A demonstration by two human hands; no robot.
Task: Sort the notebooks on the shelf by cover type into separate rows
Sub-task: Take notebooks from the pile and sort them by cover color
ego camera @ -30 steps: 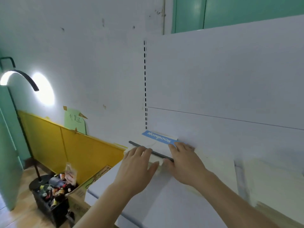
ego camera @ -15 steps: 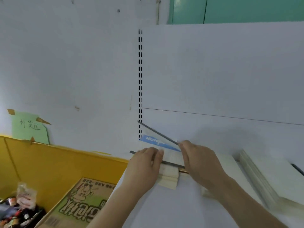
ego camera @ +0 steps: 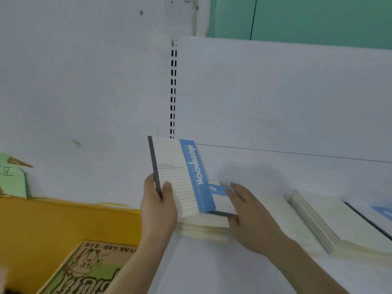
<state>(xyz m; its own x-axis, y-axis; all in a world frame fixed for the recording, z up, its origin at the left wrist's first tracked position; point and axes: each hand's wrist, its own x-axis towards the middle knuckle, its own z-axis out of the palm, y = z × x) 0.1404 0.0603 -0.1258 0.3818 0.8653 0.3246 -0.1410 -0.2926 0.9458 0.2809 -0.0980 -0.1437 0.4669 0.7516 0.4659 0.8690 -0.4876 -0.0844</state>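
My left hand (ego camera: pixel 158 205) grips a white notebook with a blue band and a grey spine (ego camera: pixel 180 177), held up tilted above the shelf (ego camera: pixel 212 268). Under it lies a stack of notebooks (ego camera: pixel 203 228); its top one shows the same blue-and-white cover (ego camera: pixel 221 201). My right hand (ego camera: pixel 246 217) rests on that stack's right side with its fingers straight. A second stack with cream covers (ego camera: pixel 331 225) lies to the right, and a blue-corner notebook (ego camera: pixel 381 211) shows at the far right edge.
The white back panel (ego camera: pixel 286 98) with a slotted upright (ego camera: pixel 173 88) rises behind the shelf. To the left are a yellow board (ego camera: pixel 63 221), a printed cardboard box (ego camera: pixel 91 270) and a green paper note (ego camera: pixel 12 181) on the wall.
My left hand has lifted the top notebook off the stack and raised it so its cover faces me. My right hand has shifted to the stack's right side. The view has swung right.
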